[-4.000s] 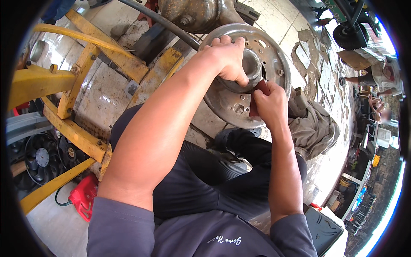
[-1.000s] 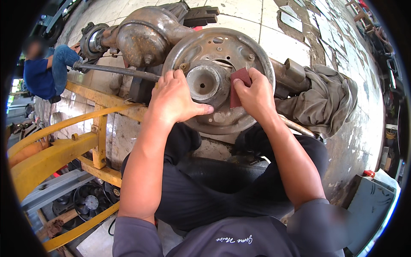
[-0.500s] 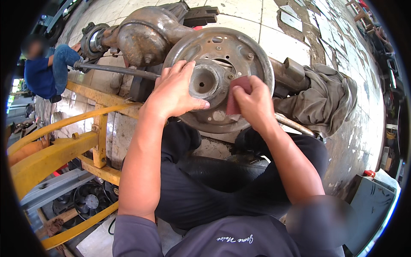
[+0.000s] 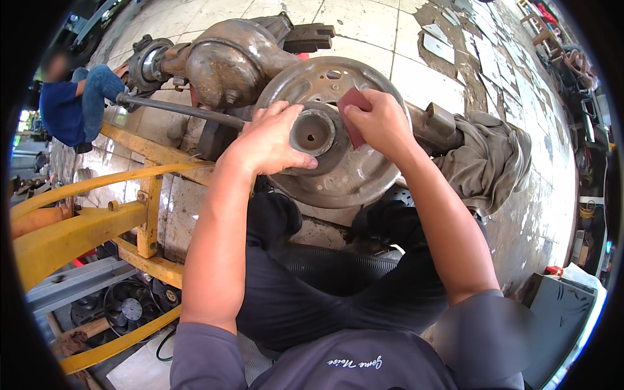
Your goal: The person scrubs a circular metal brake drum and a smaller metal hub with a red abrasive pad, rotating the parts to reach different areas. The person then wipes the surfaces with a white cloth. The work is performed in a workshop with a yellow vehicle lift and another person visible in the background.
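A round, grey metal hub (image 4: 320, 134) with a hollow, cup-like middle sits against a wide, dull brake backing plate (image 4: 357, 179). My left hand (image 4: 268, 140) grips the hub from its left side, thumb low and fingers over the upper edge. In my right hand (image 4: 385, 123) a folded piece of reddish-brown sandpaper (image 4: 353, 117) is pinched between thumb and fingers. The sandpaper lies at the hub's right edge; its contact face is hidden. Beyond the plate is a rusty axle housing (image 4: 227, 62) with a bulging middle.
A long metal rod (image 4: 182, 110) runs left from behind my left hand. Yellow metal frame bars (image 4: 84, 227) stand at left. A grey cloth (image 4: 487, 159) drapes the axle's right end. Another person (image 4: 65, 107) in blue sits at far left. Broken tiles (image 4: 439, 45) lie on the floor.
My right hand has moved the sandpaper up along the hub's right side. My left hand keeps its hold on the hub. The view has shifted slightly.
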